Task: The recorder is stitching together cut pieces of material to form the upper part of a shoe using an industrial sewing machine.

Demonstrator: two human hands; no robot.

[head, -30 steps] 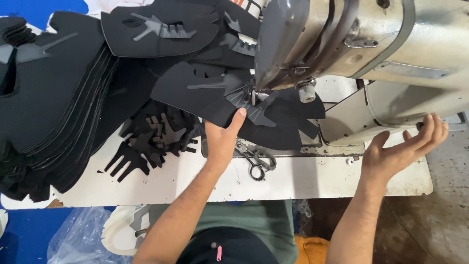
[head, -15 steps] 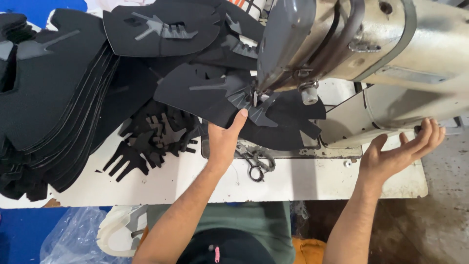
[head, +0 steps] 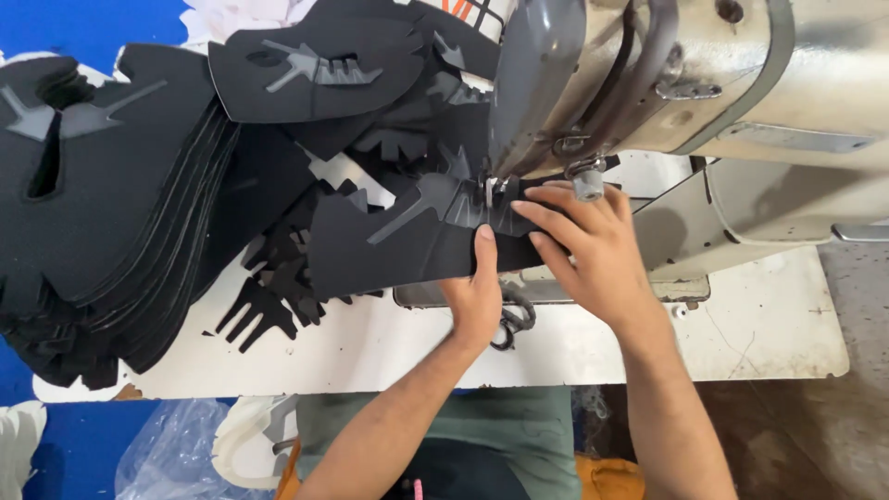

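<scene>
A black shoe-upper piece [head: 398, 245] with a grey branching overlay lies under the needle of a grey sewing machine [head: 593, 83]. My left hand [head: 477, 296] presses the piece's near edge with the thumb up on the fabric. Flat on the right part of the piece, my right hand [head: 588, 250] has its fingertips close to the presser foot [head: 491, 190]. Small scissors [head: 509, 324] lie partly hidden under my left hand.
A tall stack of black cut uppers [head: 111, 213] fills the left of the white table [head: 741, 324]. More uppers [head: 315, 65] lie behind the needle. Loose black comb-shaped trims [head: 264, 306] sit by the stack. A plastic bag [head: 176, 454] is below the table edge.
My right hand came in from the table's right edge onto the piece at the needle. My left hand shifted slightly right, and the piece turned under the presser foot.
</scene>
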